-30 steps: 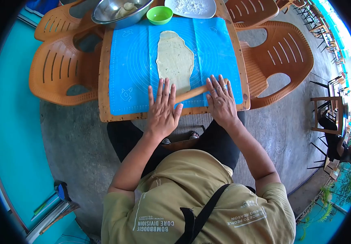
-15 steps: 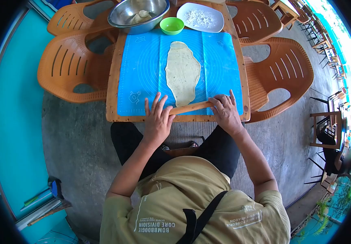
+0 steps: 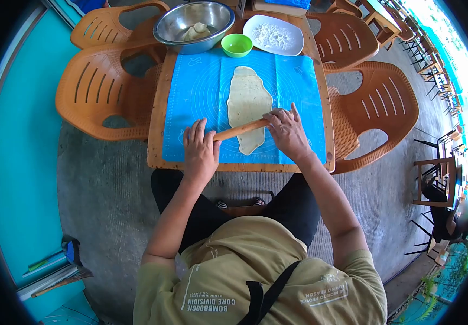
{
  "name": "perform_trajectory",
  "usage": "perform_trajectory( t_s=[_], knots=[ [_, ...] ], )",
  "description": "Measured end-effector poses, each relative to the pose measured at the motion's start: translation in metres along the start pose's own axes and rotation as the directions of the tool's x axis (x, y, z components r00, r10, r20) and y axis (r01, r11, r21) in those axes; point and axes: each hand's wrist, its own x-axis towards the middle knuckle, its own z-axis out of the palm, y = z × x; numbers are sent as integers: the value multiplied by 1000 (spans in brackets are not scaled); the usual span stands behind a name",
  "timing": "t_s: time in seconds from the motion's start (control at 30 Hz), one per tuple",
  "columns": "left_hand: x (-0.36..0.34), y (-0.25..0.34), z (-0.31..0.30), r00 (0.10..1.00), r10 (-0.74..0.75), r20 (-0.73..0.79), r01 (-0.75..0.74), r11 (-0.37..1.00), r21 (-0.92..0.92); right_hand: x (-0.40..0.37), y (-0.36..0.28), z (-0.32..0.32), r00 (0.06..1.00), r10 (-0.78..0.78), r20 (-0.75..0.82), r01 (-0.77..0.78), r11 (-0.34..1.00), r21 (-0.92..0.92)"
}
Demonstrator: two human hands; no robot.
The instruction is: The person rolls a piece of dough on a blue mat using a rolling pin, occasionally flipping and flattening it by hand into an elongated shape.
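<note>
A wooden rolling pin (image 3: pixel 240 130) lies slantwise across the lower part of a long, flat sheet of dough (image 3: pixel 249 100), its right end farther from me. My left hand (image 3: pixel 200 150) holds the pin's left end, with the thumb against it and the fingers stretched forward. At the other end, my right hand (image 3: pixel 287 131) grips the pin, its fingers partly covering the wood. Pale and flecked, the dough rests on a blue silicone mat (image 3: pixel 190 103) printed with circles.
Behind the mat stand a steel bowl (image 3: pixel 163 33) with a lump of dough (image 3: pixel 196 31), a green bowl (image 3: pixel 237 45) and a white plate (image 3: pixel 250 24) of flour (image 3: pixel 273 36). Orange chairs (image 3: pixel 96 86) flank the wooden table (image 3: pixel 157 122). A person (image 3: pixel 444 216) is at the far right.
Both hands have moved the rolling pin away from me, from the dough's near end up onto its lower part. The pin is more slanted now. The view has shifted slightly.
</note>
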Motion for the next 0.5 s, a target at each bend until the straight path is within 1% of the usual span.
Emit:
perform_trajectory(
  t_s=[0.03,0.07,0.13,0.2,0.23,0.3,0.47,0.5],
  knots=[
    [-2,1,0,999,-13,30,11,999,48,-2,1,6,1000,-1,1,1,1000,0],
    [-3,5,0,1000,-13,28,11,999,47,-5,0,12,1000,2,-23,-3,999,-34],
    [-4,18,-5,997,21,73,-15,997,-78,-6,-7,15,999,2,-51,-6,997,-72],
    [-6,24,2,994,42,104,-31,993,-111,-9,-20,19,996,88,34,-87,996,-17],
    [-5,28,5,989,61,137,-50,995,-82,-10,-21,21,993,92,68,-87,994,-67],
    [-1,28,7,975,72,210,-75,997,6,-4,-22,22,992,102,67,-96,992,-86],
    [24,18,15,973,42,228,-44,999,3,22,-12,32,989,116,91,-106,989,-101],
    [31,15,17,975,29,219,-37,999,30,30,-9,36,993,104,60,-98,991,-96]
  ],
)
